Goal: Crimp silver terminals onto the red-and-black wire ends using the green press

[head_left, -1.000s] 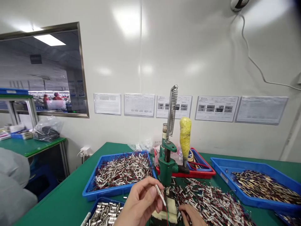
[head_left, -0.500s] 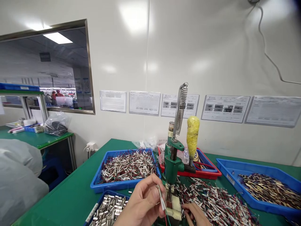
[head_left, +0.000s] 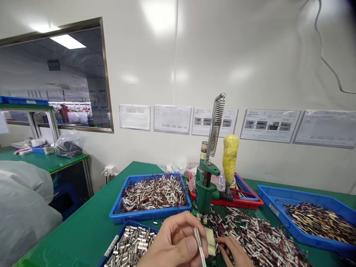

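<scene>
Pinched by the left hand (head_left: 179, 243), in front of the press (head_left: 204, 196): a metal tube (head_left: 197, 235) with white wires (head_left: 202, 257), apparently gripped along its side to leave upper end and wires exposed. Beside the heap of wired parts (head_left: 261, 235), perhaps for short reach: the right hand (head_left: 233, 251), curled, grasp not discernible.

Green bench top (head_left: 80, 230), angled edge on the left; directly on it: 1 blue tray (head_left: 150, 216) at back left, heaped with wired parts, 1 darker blue bin (head_left: 105, 260) of short metal cylinders just in front, 2 small loose bits (head_left: 155, 223) near it, green hand press (head_left: 204, 196) mid-bench, red tray (head_left: 244, 203) behind the press, loose pile of wired parts (head_left: 258, 233) spread to the press's right, 1 big blue tray (head_left: 294, 197) far right holding brass-coloured pieces
</scene>
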Demonstrator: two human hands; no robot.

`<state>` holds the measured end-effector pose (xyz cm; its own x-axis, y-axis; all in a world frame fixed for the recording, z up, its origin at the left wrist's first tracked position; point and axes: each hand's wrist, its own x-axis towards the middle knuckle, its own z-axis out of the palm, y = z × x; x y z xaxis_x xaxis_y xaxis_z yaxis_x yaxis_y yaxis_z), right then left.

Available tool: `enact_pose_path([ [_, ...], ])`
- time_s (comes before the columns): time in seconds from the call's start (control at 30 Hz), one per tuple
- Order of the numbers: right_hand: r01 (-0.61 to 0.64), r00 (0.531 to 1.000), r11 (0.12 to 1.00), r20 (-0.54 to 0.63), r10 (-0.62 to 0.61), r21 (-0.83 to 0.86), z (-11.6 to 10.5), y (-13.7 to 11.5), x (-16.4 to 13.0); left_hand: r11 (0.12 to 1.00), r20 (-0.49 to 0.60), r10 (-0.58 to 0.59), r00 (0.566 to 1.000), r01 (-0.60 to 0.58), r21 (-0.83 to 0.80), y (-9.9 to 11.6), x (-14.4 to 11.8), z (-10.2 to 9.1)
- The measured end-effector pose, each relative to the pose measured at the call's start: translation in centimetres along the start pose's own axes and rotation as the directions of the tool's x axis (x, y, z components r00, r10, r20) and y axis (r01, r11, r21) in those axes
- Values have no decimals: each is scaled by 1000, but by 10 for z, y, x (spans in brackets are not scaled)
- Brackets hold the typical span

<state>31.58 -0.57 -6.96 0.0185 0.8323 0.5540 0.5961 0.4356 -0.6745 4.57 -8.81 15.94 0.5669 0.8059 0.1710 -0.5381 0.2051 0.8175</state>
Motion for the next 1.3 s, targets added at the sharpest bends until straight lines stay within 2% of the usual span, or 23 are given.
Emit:
enact_pose_path([
  [0.1,-13,993,1000,121,10,26,-2,6,1,1000,5,-10,1000,10,14,4,-3,5],
  [0.27,-3,998,1000,56,3,4,0,8,-1,999,-10,-18,1000,19,27,3,-3,7],
  [0.33,13,996,1000,87,-13,-2,0,5,-3,998,-36,2,999,0,69,-4,3,0],
  [0.43,44,996,998,82,-40,-48,-1,-3,-5,979,-135,31,990,-3,202,-22,18,-23],
  [0.57,52,998,987,-20,-56,-151,0,-14,-9,924,-278,-36,960,138,357,-60,45,-69],
  [0.67,35,999,982,7,-35,-187,0,-19,-10,871,-344,-7,939,175,459,-87,63,-95],
  [0.73,10,999,980,40,-2,-196,-1,-21,-11,851,-367,39,929,162,500,-98,72,-103],
  [0.8,-24,998,982,54,35,-187,-1,-23,-10,836,-372,88,924,134,532,-102,78,-102],
  [0.9,-52,998,990,13,54,-129,-4,-25,-7,787,-373,137,918,128,604,-100,84,-95],
  [1.07,-77,995,997,65,77,-5,-7,-22,0,580,-365,228,903,175,796,-99,94,-88],
  [1.13,-91,995,996,28,91,3,-3,-19,-1,522,-338,271,901,157,838,-100,97,-89],
  [1.2,-100,994,995,-38,100,8,3,-15,-3,520,-323,289,901,136,843,-102,99,-90],
  [1.3,-119,990,993,-80,118,-5,14,-11,-7,574,-331,284,900,117,810,-104,99,-93],
])
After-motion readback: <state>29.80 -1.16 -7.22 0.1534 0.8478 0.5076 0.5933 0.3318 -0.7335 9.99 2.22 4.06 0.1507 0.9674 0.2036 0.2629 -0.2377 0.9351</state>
